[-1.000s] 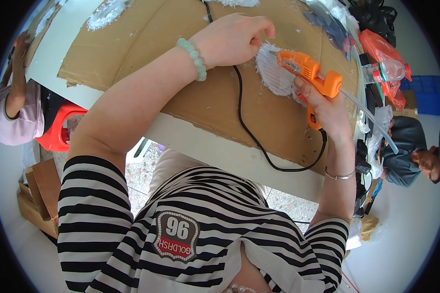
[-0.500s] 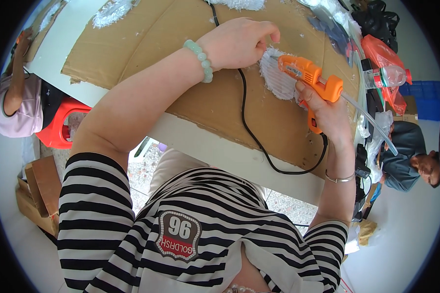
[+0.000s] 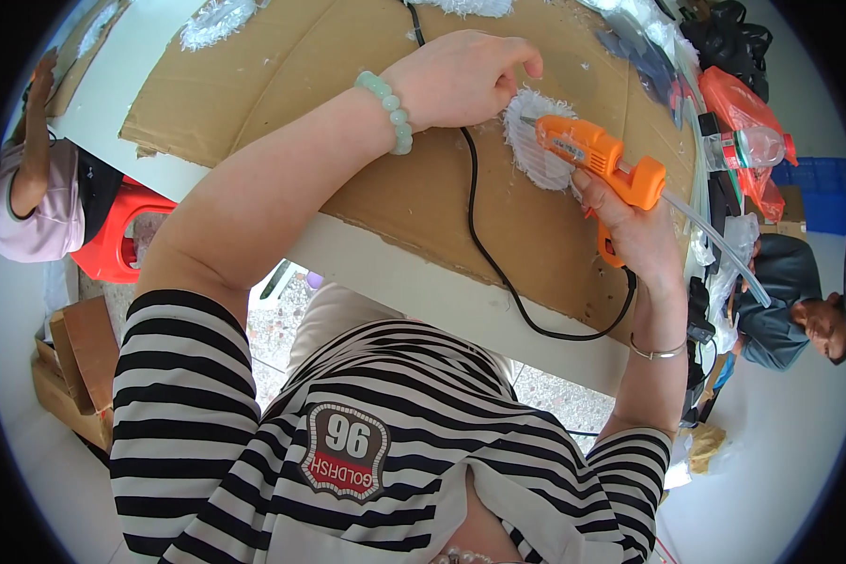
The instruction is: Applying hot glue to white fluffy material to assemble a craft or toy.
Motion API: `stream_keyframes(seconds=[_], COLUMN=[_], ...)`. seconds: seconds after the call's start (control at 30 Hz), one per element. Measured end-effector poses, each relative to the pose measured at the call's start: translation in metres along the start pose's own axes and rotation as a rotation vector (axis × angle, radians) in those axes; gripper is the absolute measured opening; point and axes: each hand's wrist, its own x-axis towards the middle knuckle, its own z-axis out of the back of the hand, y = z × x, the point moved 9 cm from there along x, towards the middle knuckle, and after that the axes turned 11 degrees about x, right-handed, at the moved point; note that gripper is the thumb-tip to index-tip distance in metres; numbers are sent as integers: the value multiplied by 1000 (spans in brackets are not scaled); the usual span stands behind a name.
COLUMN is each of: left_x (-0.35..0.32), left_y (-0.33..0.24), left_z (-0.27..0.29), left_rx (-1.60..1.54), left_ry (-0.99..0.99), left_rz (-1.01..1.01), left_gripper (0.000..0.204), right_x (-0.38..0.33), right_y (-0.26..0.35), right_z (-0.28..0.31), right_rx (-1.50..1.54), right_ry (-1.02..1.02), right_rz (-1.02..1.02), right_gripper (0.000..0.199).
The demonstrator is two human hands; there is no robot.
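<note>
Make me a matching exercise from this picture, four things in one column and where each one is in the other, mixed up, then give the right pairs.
Things:
1. orange glue gun
2. white fluffy piece
3. green bead bracelet
4. black cord

Places:
A. on the left wrist
B. trailing over the cardboard sheet and off the table edge
C. gripped in the right hand
D. under the left hand fingertips, at the gun's nozzle

Pairs: 1-C, 2-D, 3-A, 4-B

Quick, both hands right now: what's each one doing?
Left hand: curled, fingertips pressing the white frilly piece on the cardboard.
Right hand: closed on the orange glue gun.
</note>
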Motion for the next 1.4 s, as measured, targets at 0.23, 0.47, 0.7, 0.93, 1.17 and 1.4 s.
stream_keyframes(seconds=[0.23,0.47,0.7,0.93,1.17,1.4], left_x=[0,1,1,1,0,1], left_y=[0,-2,-3,-2,-7,-6], left_z=[0,0,0,0,-1,-4], left_rx=[11,13,16,0,-49,-3], left_ry=[-4,-23,-27,-35,9,15], left_rz=[-4,-20,-39,-40,4,-30], left_gripper=[30,30,29,28,27,27], right_x=[-7,-15,-23,-31,-29,-35], right_y=[-5,-7,-9,-10,-17,-22], right_z=[2,3,4,5,8,10], right_rx=[-21,5,-43,11,48,0], right_ry=[8,6,8,-25,-38,-36], right_rz=[-21,-8,-57,-52,-70,-100], right_gripper=[23,23,24,24,22,22])
